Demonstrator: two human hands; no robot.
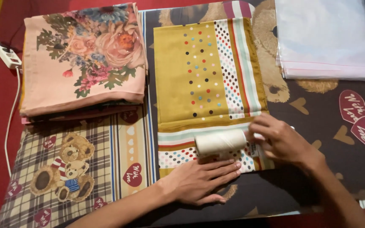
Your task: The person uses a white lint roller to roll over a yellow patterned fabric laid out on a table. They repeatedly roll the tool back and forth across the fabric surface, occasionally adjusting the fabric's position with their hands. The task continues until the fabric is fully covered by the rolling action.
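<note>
Your left hand point(199, 181) lies flat at about 6 o'clock, fingers straight and together, palm down on the near edge of the folded mustard scarf point(208, 84). It holds nothing; the flat press seems meant to pin the cloth so it does not slide. Just beyond your fingertips lies the cream thread spool point(220, 142), on its side across the scarf's striped border. Your right hand point(281, 141), at about 4 o'clock, curls half-closed at the spool's right end, fingertips touching it or a small label there; you cannot tell which. The floral scarf stack point(83, 63) sits at 10 o'clock, the clear bags point(326, 38) at 1 o'clock, both well apart. A white power strip point(7, 55) lies at 9 o'clock.
</note>
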